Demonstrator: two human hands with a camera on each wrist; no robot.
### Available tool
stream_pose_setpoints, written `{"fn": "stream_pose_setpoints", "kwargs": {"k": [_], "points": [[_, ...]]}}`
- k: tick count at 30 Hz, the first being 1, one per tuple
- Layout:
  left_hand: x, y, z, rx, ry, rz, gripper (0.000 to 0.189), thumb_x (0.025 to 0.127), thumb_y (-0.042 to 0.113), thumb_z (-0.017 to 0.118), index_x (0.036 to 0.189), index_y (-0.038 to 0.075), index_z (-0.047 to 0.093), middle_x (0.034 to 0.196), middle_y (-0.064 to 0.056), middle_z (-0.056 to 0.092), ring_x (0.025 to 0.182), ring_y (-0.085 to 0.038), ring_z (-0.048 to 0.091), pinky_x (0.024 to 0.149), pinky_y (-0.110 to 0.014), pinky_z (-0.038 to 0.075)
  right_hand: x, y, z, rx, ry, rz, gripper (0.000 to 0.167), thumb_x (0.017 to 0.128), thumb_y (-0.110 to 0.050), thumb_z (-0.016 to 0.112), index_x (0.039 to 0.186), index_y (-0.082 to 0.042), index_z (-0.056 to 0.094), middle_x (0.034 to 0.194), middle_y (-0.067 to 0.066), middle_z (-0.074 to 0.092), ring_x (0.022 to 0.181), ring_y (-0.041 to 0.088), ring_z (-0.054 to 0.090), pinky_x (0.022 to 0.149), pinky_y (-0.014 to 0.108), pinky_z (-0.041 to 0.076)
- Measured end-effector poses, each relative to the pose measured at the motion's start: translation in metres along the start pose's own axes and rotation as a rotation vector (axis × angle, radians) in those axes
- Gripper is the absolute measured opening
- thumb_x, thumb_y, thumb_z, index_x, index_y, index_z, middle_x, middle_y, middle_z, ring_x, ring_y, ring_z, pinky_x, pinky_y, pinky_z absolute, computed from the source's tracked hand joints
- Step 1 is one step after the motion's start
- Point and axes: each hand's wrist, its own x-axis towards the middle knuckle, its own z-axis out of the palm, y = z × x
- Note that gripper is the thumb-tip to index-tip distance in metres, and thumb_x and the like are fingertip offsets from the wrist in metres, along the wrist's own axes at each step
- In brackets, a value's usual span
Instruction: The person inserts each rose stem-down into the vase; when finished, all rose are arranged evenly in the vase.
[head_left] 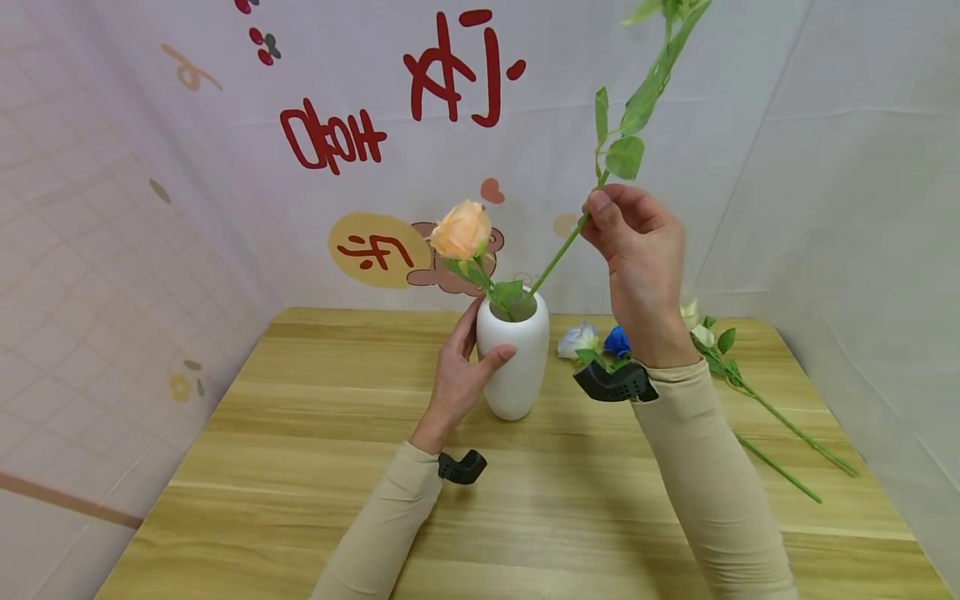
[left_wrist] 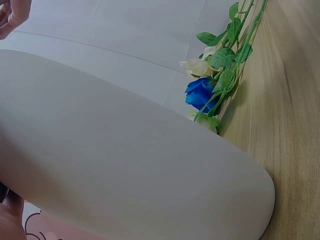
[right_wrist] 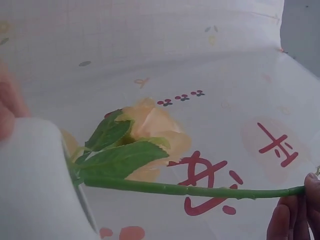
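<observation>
A white vase (head_left: pixel 521 367) stands upright on the wooden table, and my left hand (head_left: pixel 459 367) grips its side, thumb across the front. One peach rose (head_left: pixel 462 231) with green leaves leans left out of the mouth. My right hand (head_left: pixel 645 250) pinches a long green flower stem (head_left: pixel 557 257) between thumb and fingers, high above the vase. That stem slants down to the vase mouth; its top runs out of the head view, so the bloom is hidden. In the right wrist view the stem (right_wrist: pixel 210 191) meets the rim beside the peach rose (right_wrist: pixel 155 127).
Right of the vase lie a pale lilac flower (head_left: pixel 577 340), a blue rose (head_left: pixel 618 341) and a cream-white flower (head_left: pixel 702 335), with stems (head_left: pixel 795 432) reaching toward the table's right edge. A printed white cloth wall (head_left: pixel 600 50) rises behind the table (head_left: pixel 300 417).
</observation>
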Motion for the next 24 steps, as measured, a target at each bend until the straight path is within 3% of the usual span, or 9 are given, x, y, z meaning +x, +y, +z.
{"fn": "stream_pose_setpoints", "kwargs": {"k": [7,24], "points": [[-0.001,0.002,0.001,-0.006,-0.002,-0.002,0.104,0.083,0.069,0.073,0.163,0.013,0.034,0.163,-0.006,0.038,0.147,-0.019,0.041,0.120,-0.037,0.034,-0.004,0.015,-0.003,-0.175,0.002,0.018,0.013,0.090,-0.005,0.081,0.098,0.002,0.075,0.091,0.010,0.073,0.075,0.018,0.068,0.082,0.031,0.062],[0.001,-0.002,-0.001,-0.026,-0.012,-0.023,0.106,0.082,0.067,0.075,0.163,0.013,0.033,0.163,-0.006,0.039,0.146,-0.020,0.042,0.121,-0.038,0.034,-0.027,0.051,-0.014,-0.485,-0.111,0.084,0.018,0.093,-0.015,0.081,0.106,-0.004,0.075,0.093,0.005,0.075,0.083,0.020,0.072,0.082,0.029,0.061]]}}
